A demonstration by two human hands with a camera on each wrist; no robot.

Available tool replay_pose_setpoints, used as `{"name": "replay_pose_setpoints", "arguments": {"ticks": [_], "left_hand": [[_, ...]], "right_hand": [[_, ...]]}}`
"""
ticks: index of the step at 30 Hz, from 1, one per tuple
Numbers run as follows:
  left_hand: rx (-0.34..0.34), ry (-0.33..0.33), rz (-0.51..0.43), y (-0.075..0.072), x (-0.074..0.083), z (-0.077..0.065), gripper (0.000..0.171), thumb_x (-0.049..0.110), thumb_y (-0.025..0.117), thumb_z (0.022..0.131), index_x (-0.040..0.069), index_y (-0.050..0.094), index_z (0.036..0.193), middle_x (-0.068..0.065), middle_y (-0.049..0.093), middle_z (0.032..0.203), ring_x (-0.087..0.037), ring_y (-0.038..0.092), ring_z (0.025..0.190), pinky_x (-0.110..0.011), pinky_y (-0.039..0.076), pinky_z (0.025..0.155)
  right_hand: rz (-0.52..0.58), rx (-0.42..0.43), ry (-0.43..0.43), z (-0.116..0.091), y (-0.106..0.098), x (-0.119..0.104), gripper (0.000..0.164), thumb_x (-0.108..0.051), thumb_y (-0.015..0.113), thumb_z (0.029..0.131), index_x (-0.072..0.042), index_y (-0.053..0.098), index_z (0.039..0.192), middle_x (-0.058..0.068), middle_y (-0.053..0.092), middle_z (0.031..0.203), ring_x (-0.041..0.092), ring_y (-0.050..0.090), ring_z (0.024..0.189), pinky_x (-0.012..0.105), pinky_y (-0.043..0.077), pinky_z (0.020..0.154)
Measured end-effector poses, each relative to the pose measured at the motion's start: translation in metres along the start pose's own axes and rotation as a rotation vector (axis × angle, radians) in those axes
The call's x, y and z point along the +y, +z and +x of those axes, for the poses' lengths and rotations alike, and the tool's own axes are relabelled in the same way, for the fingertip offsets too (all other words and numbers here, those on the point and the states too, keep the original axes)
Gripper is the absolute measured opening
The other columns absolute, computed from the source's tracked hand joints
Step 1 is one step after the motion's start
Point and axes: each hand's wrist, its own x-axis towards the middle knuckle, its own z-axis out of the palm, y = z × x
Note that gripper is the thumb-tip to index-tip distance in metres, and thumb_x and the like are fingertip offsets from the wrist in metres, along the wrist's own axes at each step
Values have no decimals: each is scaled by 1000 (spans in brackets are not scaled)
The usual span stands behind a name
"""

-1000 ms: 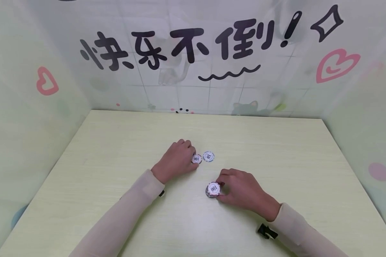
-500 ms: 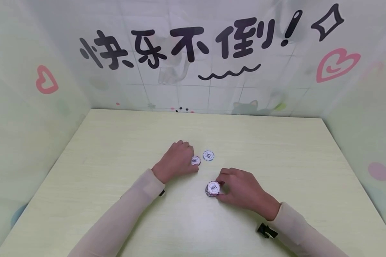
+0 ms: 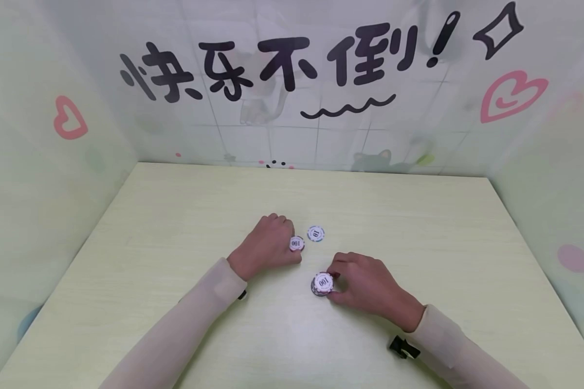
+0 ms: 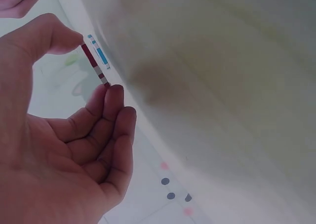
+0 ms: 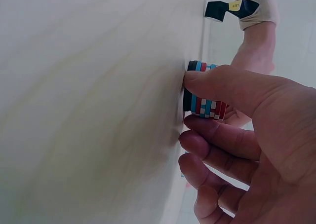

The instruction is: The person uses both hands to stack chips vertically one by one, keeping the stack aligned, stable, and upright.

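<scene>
In the head view my left hand [image 3: 266, 244] is at mid-table, thumb and fingertips pinching a poker chip [image 3: 297, 243] marked 100. From the left wrist view that chip shows its red and white edge [image 4: 95, 62] between thumb and fingers. Just past it lies a blue-edged chip [image 3: 316, 233] marked 10, flat on the table. Nearer to me, my right hand [image 3: 365, 282] grips a short stack of poker chips [image 3: 323, 283] with a 100 on top. Black, blue and red edges of the stack [image 5: 206, 106] show in the right wrist view, thumb on one side and fingers on the other.
A pale wood-grain table [image 3: 175, 216] extends around both hands. Printed cloth walls close it in at the back [image 3: 272, 140] and on both sides. Black wrist devices [image 3: 404, 347] hang below the sleeves, close over the table.
My left hand has drawn its 100 chip slightly toward me, opening a gap from the 10 chip. The right hand stays at the stack.
</scene>
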Motion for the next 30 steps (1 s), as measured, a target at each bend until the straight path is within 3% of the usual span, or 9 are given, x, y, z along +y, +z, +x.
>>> {"name": "replay_pose_setpoints", "arguments": {"ticks": [8, 18, 30], "left_hand": [[33, 35, -63, -6, 5, -5, 32, 40, 67, 74, 9, 64, 79, 1, 56, 72, -16, 47, 65, -32, 43, 63], [122, 85, -56, -8, 11, -10, 27, 37, 65, 72, 11, 65, 81, 3, 57, 73, -15, 47, 67, -32, 40, 63], [142, 134, -94, -16, 22, -16, 26, 36, 66, 74, 12, 64, 83, 5, 57, 76, -13, 48, 73, -30, 40, 68]], "right_hand": [[-9, -22, 13, 0, 0, 0, 28, -38, 82, 73, -23, 76, 96, -17, 63, 94, 1, 55, 80, 21, 48, 63], [9, -23, 13, 1, 0, -1, 28, -36, 83, 73, -20, 76, 95, -14, 63, 92, 2, 54, 77, 21, 46, 60], [5, -19, 18, 1, 0, -1, 28, -38, 83, 72, -22, 76, 94, -15, 62, 89, 2, 51, 74, 20, 44, 58]]}}
